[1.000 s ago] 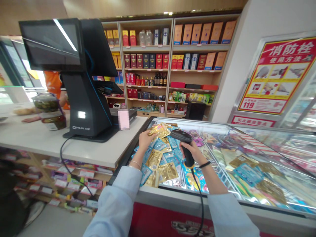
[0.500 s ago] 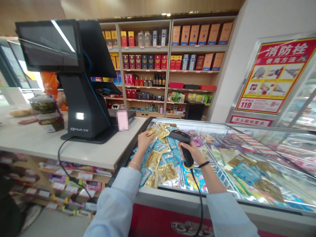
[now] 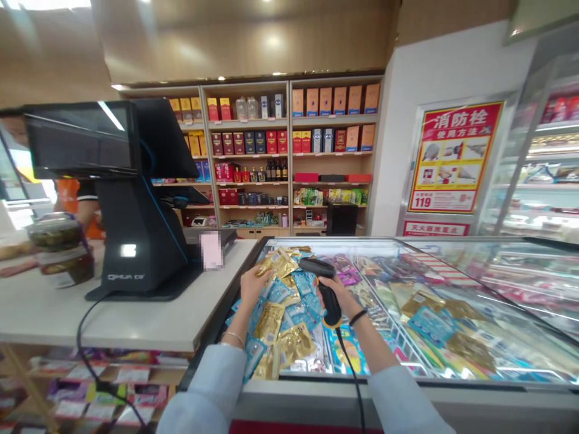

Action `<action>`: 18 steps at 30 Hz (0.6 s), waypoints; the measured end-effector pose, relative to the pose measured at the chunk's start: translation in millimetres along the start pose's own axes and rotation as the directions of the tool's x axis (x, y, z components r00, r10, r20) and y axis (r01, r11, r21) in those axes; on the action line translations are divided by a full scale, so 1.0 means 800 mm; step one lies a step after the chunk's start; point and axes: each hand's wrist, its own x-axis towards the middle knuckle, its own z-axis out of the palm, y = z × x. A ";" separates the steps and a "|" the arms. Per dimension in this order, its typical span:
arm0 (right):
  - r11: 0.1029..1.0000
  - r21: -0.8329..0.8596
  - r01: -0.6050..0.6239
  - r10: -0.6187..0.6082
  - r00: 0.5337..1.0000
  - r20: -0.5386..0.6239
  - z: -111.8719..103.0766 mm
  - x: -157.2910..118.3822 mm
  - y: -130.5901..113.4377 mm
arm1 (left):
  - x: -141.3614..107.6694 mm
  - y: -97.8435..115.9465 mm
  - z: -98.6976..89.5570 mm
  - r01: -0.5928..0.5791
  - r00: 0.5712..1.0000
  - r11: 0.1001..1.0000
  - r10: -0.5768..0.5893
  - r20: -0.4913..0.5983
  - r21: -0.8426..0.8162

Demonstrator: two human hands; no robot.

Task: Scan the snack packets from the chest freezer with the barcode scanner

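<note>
My left hand (image 3: 254,288) pinches the edge of a gold packet (image 3: 279,263) above the glass-topped freezer. Closed around the handle of a black barcode scanner (image 3: 331,304) is my right hand (image 3: 338,294); the scanner's head points left toward that packet, and its cable hangs down over the freezer's front edge. Under both hands lies a spread of blue packets (image 3: 278,290) and other gold packets (image 3: 295,342) on the freezer glass. Farther right, a blue packet (image 3: 432,325) lies among more gold ones.
On the left, a white counter (image 3: 217,313) bears a black register (image 3: 140,241) and stacked jars (image 3: 63,250). Behind it a person's arm (image 3: 85,211) and orange clothing show. Shelves of boxed goods (image 3: 251,143) and a red-and-yellow sign (image 3: 455,158) stand beyond the freezer (image 3: 407,392).
The head view has tilted up and shifted right, so the scene sits lower and more to the left. Both hands keep their holds on the packet and the scanner.
</note>
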 end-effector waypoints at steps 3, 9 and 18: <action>0.999 0.044 0.011 -0.010 1.000 -0.021 -0.009 -0.008 -0.027 | 0.002 0.025 -0.001 0.032 0.999 0.999 -0.032 0.019 0.013; 0.996 0.003 0.093 -0.092 0.986 -0.141 -0.070 -0.052 -0.084 | -0.002 0.117 0.033 -0.062 0.994 0.998 0.062 0.093 0.001; 0.994 -0.039 0.104 -0.111 0.919 -0.379 -0.204 -0.152 -0.119 | -0.051 0.202 0.138 -0.091 0.955 0.994 0.105 0.276 -0.065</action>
